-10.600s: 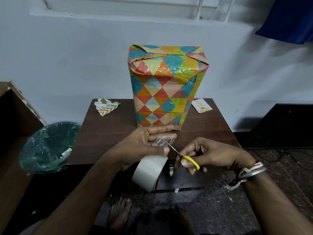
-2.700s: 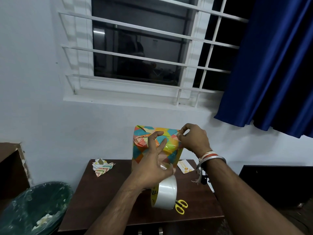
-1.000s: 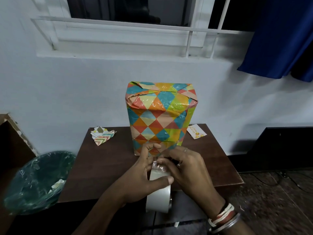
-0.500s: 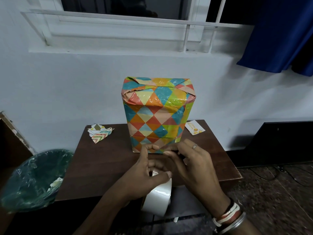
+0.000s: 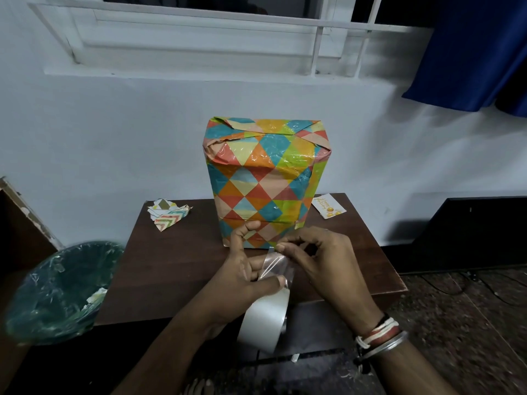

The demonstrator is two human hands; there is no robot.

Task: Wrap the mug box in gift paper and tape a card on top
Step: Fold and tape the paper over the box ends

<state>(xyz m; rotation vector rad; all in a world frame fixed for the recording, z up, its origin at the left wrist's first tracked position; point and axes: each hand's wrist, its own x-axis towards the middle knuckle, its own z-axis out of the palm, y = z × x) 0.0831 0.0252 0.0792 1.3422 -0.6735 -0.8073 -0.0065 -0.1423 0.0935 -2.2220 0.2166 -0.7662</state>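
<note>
**Tape drawn out before wrapped box**

A bin (image 5: 61, 292) lined with green plastic stands off the bench's (image 5: 176, 269) left edge, at about 9 o'clock from the hands. Crumpled paper scraps (image 5: 168, 215) lie on the bench at 10 o'clock from the wrapped mug box (image 5: 266, 181), which stands upright at the bench's middle, clad in diamond-patterned gift paper. The left hand (image 5: 245, 277) is closed on a roll of clear tape (image 5: 265, 320), thumb pressed on the roll. The right hand (image 5: 322, 266) pinches the free end of a tape strip (image 5: 275, 265) between thumb and forefinger, just in front of the box's base. The card (image 5: 328, 206) lies flat at 3 o'clock from the box, near the bench's back edge.
</note>
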